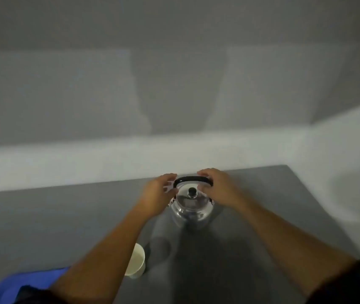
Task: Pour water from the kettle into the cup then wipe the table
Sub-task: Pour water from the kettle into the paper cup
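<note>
A shiny steel kettle [191, 210] with a black arched handle and black lid knob stands on the grey table [65, 216] near its far edge. My left hand [158, 197] is at the kettle's left side, fingers apart, next to the handle's left end. My right hand [217, 187] is curled around the handle's right end, fingers over the top; how firm the grip is cannot be told. A white paper cup [137, 261] stands nearer to me, partly hidden behind my left forearm. A blue cloth [21, 284] lies at the near left.
A white wall runs right behind the table's far edge and turns along the right side. The table's right edge slants down from the far corner [287, 166]. Dark sleeves show at the bottom corners.
</note>
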Demonstrator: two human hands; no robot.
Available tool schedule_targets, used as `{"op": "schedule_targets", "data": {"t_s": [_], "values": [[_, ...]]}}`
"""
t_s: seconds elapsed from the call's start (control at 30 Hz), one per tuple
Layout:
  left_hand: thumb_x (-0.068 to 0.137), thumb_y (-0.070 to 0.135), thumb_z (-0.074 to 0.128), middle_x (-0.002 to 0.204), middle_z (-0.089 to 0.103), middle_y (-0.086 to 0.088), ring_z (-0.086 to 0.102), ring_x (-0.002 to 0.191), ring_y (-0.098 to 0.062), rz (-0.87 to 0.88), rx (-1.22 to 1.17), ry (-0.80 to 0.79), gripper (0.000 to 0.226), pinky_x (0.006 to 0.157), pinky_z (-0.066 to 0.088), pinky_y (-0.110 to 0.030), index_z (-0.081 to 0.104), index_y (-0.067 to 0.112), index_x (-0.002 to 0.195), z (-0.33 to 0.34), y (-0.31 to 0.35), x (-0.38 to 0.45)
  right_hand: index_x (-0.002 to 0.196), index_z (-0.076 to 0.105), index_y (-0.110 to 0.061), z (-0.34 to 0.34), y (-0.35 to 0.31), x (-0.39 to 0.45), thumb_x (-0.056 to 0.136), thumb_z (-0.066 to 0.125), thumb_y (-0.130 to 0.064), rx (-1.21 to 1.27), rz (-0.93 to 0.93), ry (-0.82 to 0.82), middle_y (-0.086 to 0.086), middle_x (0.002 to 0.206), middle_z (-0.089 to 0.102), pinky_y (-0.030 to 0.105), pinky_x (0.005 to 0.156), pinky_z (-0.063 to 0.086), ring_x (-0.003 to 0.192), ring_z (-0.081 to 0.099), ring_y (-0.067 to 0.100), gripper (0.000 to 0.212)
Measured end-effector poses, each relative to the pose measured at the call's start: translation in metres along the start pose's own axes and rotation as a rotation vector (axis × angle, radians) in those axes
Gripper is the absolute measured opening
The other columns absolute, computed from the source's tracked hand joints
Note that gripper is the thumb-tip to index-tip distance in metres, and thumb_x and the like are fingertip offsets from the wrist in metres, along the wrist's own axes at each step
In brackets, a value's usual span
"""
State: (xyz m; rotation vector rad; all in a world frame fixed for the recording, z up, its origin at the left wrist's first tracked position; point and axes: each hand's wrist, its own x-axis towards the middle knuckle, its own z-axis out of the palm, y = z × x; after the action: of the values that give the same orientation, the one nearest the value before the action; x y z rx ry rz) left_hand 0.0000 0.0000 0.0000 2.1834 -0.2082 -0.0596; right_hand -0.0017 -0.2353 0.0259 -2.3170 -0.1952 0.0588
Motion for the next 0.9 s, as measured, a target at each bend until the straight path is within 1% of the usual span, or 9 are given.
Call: {"op": "schedule_targets", "data": {"t_s": [0.07,0.13,0.2,0.33,0.43,0.5,0.6,0.73,0.9], "values": [[0.094,0.014,0.071,0.123,0.07,0.002,0.066,0.104,-0.011,-0.065,-0.032,-0.009,0.048,0.093,0.05,-0.024,0.059,0.019,0.14,0.003,0.0,0.005,0.131,0.064,-0.024,0.005,-0.002,0.004,0.09,0.075,-0.027,-0.011,0.003,-0.013,-0.009,0.12,0.067,0.027,0.093,0.047,0.106,0.062,0.01,0.043],[0.094,0.012,0.07,0.115,0.072,0.005,0.069,0.101,-0.011,-0.094,-0.031,0.007,0.045,0.086,0.05,-0.018,0.062,0.019,0.138,0.01,-0.001,0.007,0.114,0.067,-0.033,0.011,-0.001,0.006,0.091,0.073,-0.032,-0.019,0.008,-0.031,-0.017,0.102,0.067,0.021,0.078,0.044,0.09,0.063,0.003,0.024],[0.092,0.012,0.07,0.107,0.074,0.007,0.071,0.097,-0.009,-0.084,-0.016,0.029,0.037,0.082,0.049,-0.014,0.069,0.022,0.128,0.015,-0.002,0.01,0.099,0.064,-0.038,0.016,0.0,0.01,0.091,0.072,-0.034,-0.006,-0.01,-0.02,-0.015,0.09,0.065,0.018,0.067,0.039,0.08,0.061,0.001,0.012],[0.091,0.014,0.071,0.083,0.074,0.01,0.063,0.069,0.01,-0.054,0.05,0.072,0.017,0.065,0.042,-0.002,0.075,0.026,0.102,0.019,-0.002,0.011,0.092,0.065,-0.039,0.016,0.001,0.01,0.094,0.07,-0.03,0.068,-0.024,0.005,-0.012,0.082,0.065,0.012,0.063,0.04,0.072,0.058,-0.004,0.01],[0.089,0.012,0.071,0.067,0.07,0.0,0.057,0.054,0.005,-0.03,0.077,0.076,0.011,0.056,0.04,-0.008,0.074,0.022,0.088,0.017,-0.002,0.011,0.087,0.066,-0.039,0.015,0.0,0.008,0.093,0.072,-0.026,0.102,-0.037,0.005,-0.011,0.075,0.065,0.01,0.062,0.039,0.067,0.056,-0.006,0.015],[0.088,0.013,0.071,0.069,0.072,-0.003,0.062,0.058,-0.004,-0.018,0.082,0.058,0.009,0.055,0.041,-0.013,0.074,0.022,0.089,0.015,-0.001,0.011,0.088,0.069,-0.036,0.015,-0.001,0.005,0.093,0.072,-0.026,0.11,-0.03,-0.003,-0.011,0.074,0.065,0.011,0.062,0.04,0.066,0.056,-0.005,0.011],[0.089,0.019,0.073,0.075,0.074,0.002,0.067,0.069,-0.013,0.002,0.07,0.05,0.011,0.066,0.048,-0.023,0.075,0.03,0.092,0.008,0.004,0.008,0.092,0.071,-0.034,0.013,-0.006,-0.002,0.092,0.072,-0.029,0.139,-0.013,0.014,-0.011,0.074,0.067,0.013,0.061,0.042,0.065,0.058,-0.002,0.005],[0.084,0.014,0.079,0.084,0.076,0.016,0.071,0.081,-0.007,0.075,-0.016,0.029,0.043,0.075,0.054,-0.019,0.072,0.056,0.084,-0.015,0.018,-0.004,0.092,0.072,-0.035,0.004,-0.023,-0.017,0.092,0.072,-0.031,0.191,-0.052,0.051,-0.003,0.075,0.068,0.014,0.061,0.042,0.062,0.056,0.0,0.004],[0.084,0.032,0.083,0.108,0.074,0.024,0.07,0.102,0.001,0.133,-0.004,-0.023,0.037,0.091,0.057,-0.022,0.07,0.051,0.114,-0.047,0.036,-0.034,0.095,0.072,-0.043,-0.008,-0.05,-0.044,0.092,0.071,-0.033,0.215,-0.106,0.093,-0.012,0.077,0.07,0.015,0.064,0.046,0.067,0.06,0.003,0.01]]}}
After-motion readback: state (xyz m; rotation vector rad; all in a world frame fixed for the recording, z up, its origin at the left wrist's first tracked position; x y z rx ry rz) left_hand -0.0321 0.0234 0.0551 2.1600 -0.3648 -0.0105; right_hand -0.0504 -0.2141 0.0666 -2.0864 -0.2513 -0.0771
